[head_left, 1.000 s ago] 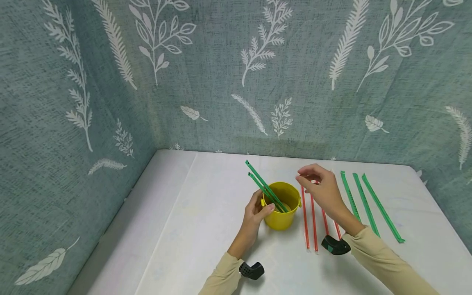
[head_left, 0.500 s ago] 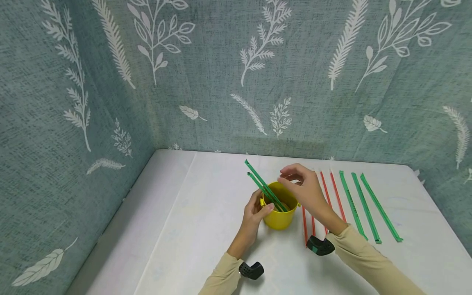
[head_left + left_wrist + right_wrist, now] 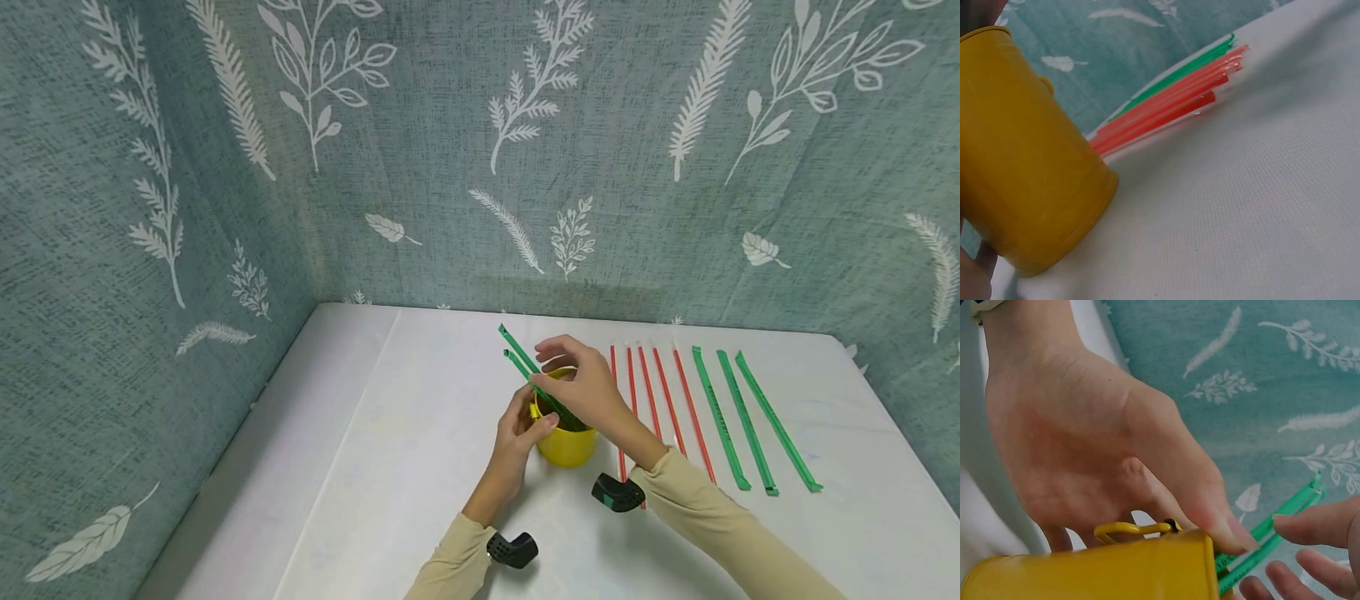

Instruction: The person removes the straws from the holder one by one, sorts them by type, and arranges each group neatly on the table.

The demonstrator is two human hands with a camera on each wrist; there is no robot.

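My left hand (image 3: 512, 442) grips a yellow bucket (image 3: 567, 450) at its left side, the thumb lying over the rim. Two green-wrapped drinking straws (image 3: 517, 346) lean out of the bucket toward the far left. Over the mouth of the bucket is my right hand (image 3: 588, 387), its fingers loosely bent beside the straws. From the right wrist view, a fingertip of the right hand (image 3: 1316, 550) overlaps the green straws (image 3: 1300, 503), while the others stay spread below them. The left wrist view shows the bucket wall (image 3: 1029, 150) close up.
Several red straws (image 3: 663, 383) in clear wrappers lie side by side just right of the bucket. Farther right, three green straws (image 3: 752, 433) rest on the white table (image 3: 375, 500). Leaf-patterned green cloth (image 3: 420, 150) stands along the back and left.
My right hand has moved left, from above the red straws to over the bucket beside the green straws. The left hand and the bucket have stayed in place.
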